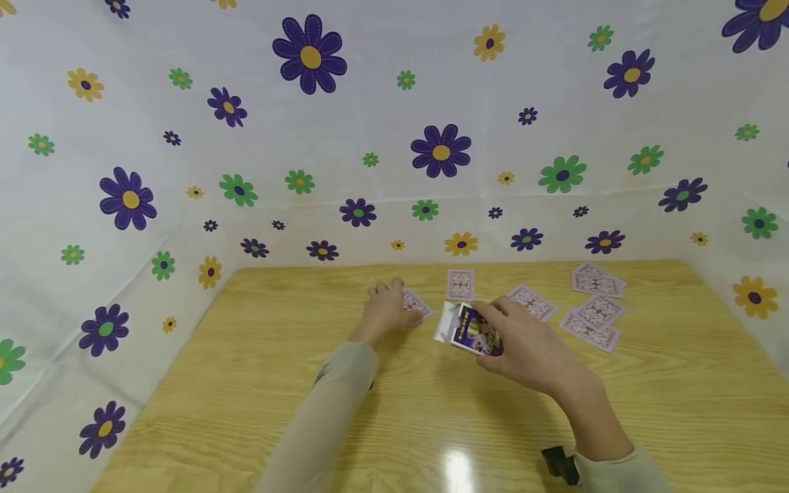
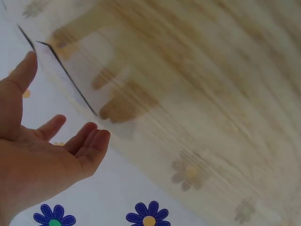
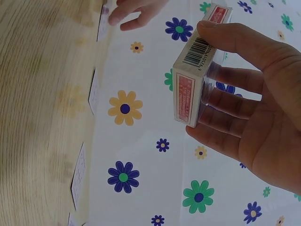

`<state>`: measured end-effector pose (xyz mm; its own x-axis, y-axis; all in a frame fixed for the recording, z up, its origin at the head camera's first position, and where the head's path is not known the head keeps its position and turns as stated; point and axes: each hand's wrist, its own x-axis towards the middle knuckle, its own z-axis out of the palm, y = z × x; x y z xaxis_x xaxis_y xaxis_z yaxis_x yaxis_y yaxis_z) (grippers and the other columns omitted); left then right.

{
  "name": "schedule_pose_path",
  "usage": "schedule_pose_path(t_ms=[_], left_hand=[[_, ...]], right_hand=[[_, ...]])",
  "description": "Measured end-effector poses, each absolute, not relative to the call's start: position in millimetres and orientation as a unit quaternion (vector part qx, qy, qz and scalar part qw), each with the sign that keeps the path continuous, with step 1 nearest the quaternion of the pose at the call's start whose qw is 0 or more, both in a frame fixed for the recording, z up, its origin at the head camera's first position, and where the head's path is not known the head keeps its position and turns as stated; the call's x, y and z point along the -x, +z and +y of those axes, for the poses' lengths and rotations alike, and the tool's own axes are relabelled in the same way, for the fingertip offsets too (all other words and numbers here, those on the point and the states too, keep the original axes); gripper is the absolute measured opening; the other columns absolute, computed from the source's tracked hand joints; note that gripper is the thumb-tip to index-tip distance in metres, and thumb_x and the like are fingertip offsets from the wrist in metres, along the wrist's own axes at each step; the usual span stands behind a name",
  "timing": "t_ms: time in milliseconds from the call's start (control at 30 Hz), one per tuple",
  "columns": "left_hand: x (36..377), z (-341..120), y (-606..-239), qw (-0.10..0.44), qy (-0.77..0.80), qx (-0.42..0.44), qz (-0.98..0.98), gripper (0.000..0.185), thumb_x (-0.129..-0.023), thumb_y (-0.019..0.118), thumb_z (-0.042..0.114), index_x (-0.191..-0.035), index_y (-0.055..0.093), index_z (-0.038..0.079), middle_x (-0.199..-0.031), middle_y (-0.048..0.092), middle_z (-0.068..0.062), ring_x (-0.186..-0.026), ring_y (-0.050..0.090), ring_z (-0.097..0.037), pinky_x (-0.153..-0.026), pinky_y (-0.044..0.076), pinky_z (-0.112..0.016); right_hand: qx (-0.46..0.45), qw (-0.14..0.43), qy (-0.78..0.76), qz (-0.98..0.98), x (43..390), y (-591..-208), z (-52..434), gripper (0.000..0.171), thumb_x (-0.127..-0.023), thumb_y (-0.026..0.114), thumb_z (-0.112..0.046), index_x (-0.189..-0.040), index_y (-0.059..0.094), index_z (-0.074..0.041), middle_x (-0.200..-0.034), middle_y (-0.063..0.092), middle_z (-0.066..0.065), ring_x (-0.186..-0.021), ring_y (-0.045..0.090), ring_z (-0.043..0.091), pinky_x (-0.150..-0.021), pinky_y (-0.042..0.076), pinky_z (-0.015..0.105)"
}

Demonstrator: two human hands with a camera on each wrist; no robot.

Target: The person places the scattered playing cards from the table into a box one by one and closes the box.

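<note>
My right hand (image 1: 535,346) grips a playing card box (image 1: 476,331) above the middle of the table. The box has a purple printed front, and its white end flap stands raised toward the left. In the right wrist view, the thumb and fingers clasp the box's sides, and a barcode shows on its narrow side. My left hand (image 1: 383,309) is at a single playing card (image 1: 416,307), which lies face down with a pink patterned back. The left wrist view shows the thumb and loosely bent fingers apart around the edge of that card (image 2: 66,77).
Several more face-down cards lie farther back: one upright card (image 1: 461,284), another behind the right hand (image 1: 533,302), and overlapping cards (image 1: 598,311) at the right. A flowered white cloth (image 1: 370,123) encloses the wooden table (image 1: 277,356) at the back and sides.
</note>
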<state>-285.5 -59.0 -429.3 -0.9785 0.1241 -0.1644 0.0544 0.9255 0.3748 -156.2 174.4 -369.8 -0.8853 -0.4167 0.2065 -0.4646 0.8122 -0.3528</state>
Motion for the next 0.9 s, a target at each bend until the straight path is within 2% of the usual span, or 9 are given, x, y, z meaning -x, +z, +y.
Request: schedule_pose_path(t_ms=[167,367,467,600,767,900], left_hand=[[286.8,-63.3,-428.4,0.101,0.181,-0.052,0.977,0.082,-0.083,0.08,0.033,-0.146,0.037,0.004,-0.132,0.044,-0.027,-0.124,0.039,-0.041,-0.107,0.038,-0.055],[285.1,-69.8,-422.4,0.133,0.172,-0.031,0.976,0.089,-0.08,0.083,0.037,-0.148,0.035,0.002,-0.12,0.05,-0.024,-0.114,0.045,-0.039,-0.105,0.04,-0.055],[283.9,-72.9,-420.8,0.145,0.166,-0.023,0.975,0.094,-0.081,0.082,0.04,-0.149,0.032,-0.002,-0.123,0.05,-0.027,-0.114,0.046,-0.04,-0.107,0.039,-0.055],[281.8,-77.2,-419.3,0.149,0.164,-0.019,0.975,0.094,-0.078,0.084,0.039,-0.143,0.036,-0.007,-0.123,0.049,-0.027,-0.113,0.046,-0.039,-0.107,0.039,-0.053],[281.1,-83.5,-421.5,0.157,0.165,-0.01,0.974,0.096,-0.073,0.088,0.04,-0.139,0.038,-0.007,-0.122,0.047,-0.025,-0.113,0.045,-0.038,-0.106,0.041,-0.053],[282.7,-88.6,-424.1,0.169,0.197,-0.008,0.966,0.106,-0.074,0.088,0.037,-0.148,0.026,-0.008,-0.133,0.046,-0.027,-0.119,0.046,-0.039,-0.111,0.036,-0.053]], right_hand=[[-0.231,0.059,0.203,-0.95,156.1,-369.6,173.1,0.075,-0.077,0.084,-0.025,-0.141,0.052,-0.004,-0.12,0.058,0.013,-0.095,0.057,0.019,-0.078,0.054,0.034],[-0.231,0.063,0.204,-0.949,156.3,-369.0,173.2,0.073,-0.077,0.084,-0.024,-0.14,0.053,-0.003,-0.119,0.058,0.013,-0.093,0.056,0.019,-0.076,0.054,0.033],[-0.234,0.068,0.202,-0.949,156.4,-368.8,173.5,0.074,-0.077,0.085,-0.024,-0.14,0.053,-0.003,-0.118,0.058,0.012,-0.092,0.056,0.018,-0.077,0.054,0.033],[-0.235,0.069,0.205,-0.948,156.0,-369.3,174.2,0.073,-0.077,0.085,-0.024,-0.14,0.053,-0.003,-0.117,0.058,0.011,-0.091,0.056,0.017,-0.075,0.053,0.032],[-0.231,0.065,0.209,-0.948,155.3,-370.5,175.2,0.074,-0.077,0.085,-0.024,-0.141,0.052,-0.005,-0.118,0.058,0.01,-0.091,0.056,0.016,-0.075,0.052,0.032],[-0.231,0.067,0.209,-0.948,156.0,-370.4,174.9,0.075,-0.077,0.085,-0.024,-0.141,0.052,-0.005,-0.118,0.058,0.011,-0.091,0.056,0.017,-0.075,0.052,0.032]])
